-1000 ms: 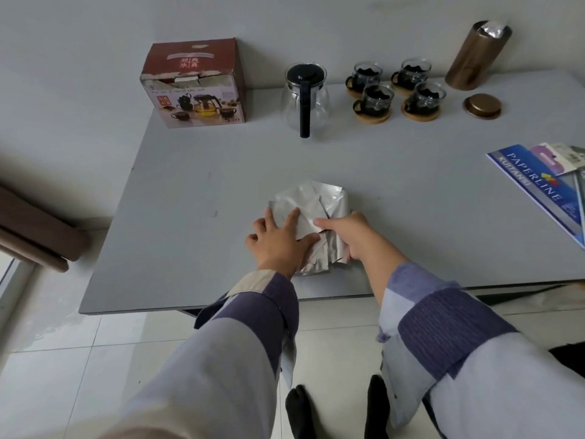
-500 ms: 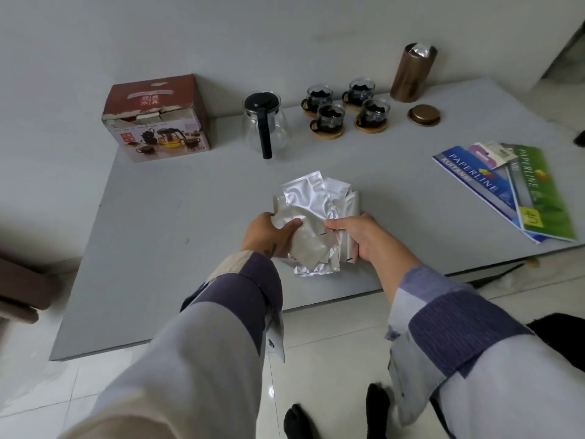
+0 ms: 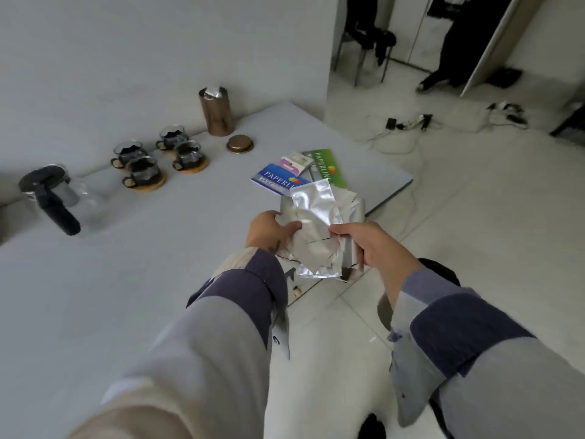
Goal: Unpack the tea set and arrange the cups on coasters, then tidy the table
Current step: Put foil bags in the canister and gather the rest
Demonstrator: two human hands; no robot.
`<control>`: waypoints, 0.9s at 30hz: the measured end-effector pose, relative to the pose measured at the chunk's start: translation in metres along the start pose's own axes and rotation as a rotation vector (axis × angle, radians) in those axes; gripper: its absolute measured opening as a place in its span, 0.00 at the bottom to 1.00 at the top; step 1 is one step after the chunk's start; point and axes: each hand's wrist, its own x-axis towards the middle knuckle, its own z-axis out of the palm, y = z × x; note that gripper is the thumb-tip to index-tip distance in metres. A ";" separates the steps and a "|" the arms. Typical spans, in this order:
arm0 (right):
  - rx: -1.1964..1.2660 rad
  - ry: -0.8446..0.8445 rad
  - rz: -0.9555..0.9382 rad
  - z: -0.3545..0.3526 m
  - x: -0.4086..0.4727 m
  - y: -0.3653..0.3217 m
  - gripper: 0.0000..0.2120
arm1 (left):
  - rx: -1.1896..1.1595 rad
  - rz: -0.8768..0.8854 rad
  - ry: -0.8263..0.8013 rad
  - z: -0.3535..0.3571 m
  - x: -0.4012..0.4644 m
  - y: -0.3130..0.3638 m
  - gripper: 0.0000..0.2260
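With four cups (image 3: 172,153) already on coasters far left by the teapot (image 3: 53,198), the step looks like tidy-up. Head view: left hand (image 3: 270,231) and right hand (image 3: 368,245) both grip a bunch of foil pouches (image 3: 316,229), held off the table (image 3: 126,264) at its near right edge. Next: probably carry them off without dropping any.

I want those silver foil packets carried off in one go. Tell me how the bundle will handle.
The foil packets look thin and creased, so probably light and floppy. Their glossy faces may slide over each other; loose corners already fan out between the left hand and right hand. A two-handed grip seems wise.
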 end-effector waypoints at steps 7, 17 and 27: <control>0.077 0.190 -0.038 -0.195 0.026 0.002 0.09 | 0.040 0.111 -0.186 0.176 0.017 0.109 0.23; 0.224 0.326 0.080 -0.336 0.082 0.039 0.20 | 0.138 0.113 -0.393 0.333 0.049 0.167 0.26; 0.348 0.395 0.220 -0.379 0.176 0.085 0.18 | 0.275 0.068 -0.543 0.434 0.125 0.149 0.26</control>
